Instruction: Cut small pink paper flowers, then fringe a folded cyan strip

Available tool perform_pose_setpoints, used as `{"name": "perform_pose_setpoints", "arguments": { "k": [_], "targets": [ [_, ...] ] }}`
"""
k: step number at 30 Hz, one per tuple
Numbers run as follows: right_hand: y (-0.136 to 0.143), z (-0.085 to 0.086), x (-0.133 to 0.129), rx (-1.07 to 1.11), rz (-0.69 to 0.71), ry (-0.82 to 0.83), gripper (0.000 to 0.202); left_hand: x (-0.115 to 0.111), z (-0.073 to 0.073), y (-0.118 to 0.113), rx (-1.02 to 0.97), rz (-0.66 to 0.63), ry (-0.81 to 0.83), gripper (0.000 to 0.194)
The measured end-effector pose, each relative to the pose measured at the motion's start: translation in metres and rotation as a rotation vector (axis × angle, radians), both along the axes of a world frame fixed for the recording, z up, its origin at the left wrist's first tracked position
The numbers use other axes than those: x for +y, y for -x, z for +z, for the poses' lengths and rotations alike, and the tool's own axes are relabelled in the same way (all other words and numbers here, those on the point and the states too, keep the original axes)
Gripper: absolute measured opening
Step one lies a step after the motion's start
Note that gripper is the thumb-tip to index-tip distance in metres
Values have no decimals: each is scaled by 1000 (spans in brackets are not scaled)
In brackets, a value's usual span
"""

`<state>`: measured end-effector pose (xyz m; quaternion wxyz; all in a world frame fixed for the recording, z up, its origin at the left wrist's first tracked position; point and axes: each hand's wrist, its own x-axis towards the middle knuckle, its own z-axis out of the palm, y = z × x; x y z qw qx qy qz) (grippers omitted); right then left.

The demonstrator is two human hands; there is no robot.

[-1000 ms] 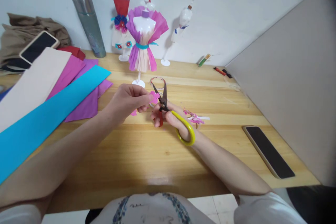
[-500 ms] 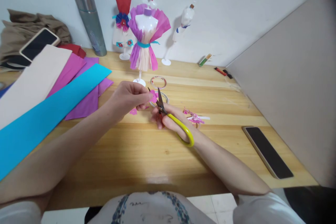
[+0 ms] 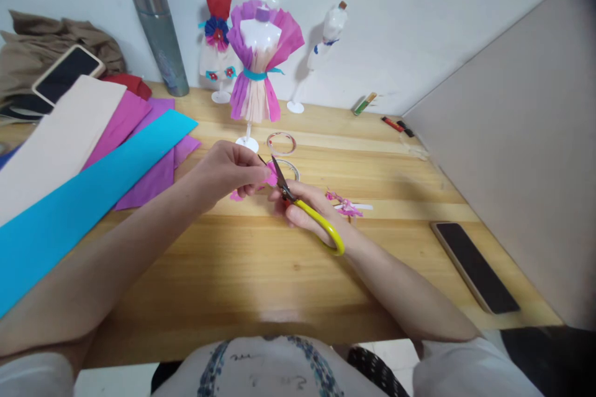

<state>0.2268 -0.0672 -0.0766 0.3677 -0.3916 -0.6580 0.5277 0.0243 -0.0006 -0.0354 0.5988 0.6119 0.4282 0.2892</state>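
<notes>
no readable text, dark script-like marks point(image 3: 242, 357) on the white shirt point(image 3: 267, 369), illegible

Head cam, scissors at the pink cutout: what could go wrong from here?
1. Nicked finger: the left hand pinches the pink cutout right by the open blades of the scissors, so a slip might catch a fingertip.
2. Overcut: the cutout is small and partly hidden by fingers and blade, so a snip could plausibly go too deep.
3. Scattered scraps: loose pink scraps lie beside the wrist of the right hand; a sideways move might brush them.
</notes>
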Motion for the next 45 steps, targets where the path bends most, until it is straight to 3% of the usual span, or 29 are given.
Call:
{"name": "perform_pose_setpoints", "arguments": {
  "k": [16,23,45],
  "targets": [
    [1,-1,3,39,4,20,52,-4,1,-6,-108,55,38,14],
    [3,-1,1,69,12,52,57,-8,4,-9,-125,145,16,17],
    [4,-1,0,7,-45,-1,59,-10,-2,-12,-132,142,31,18]
  ]
}}
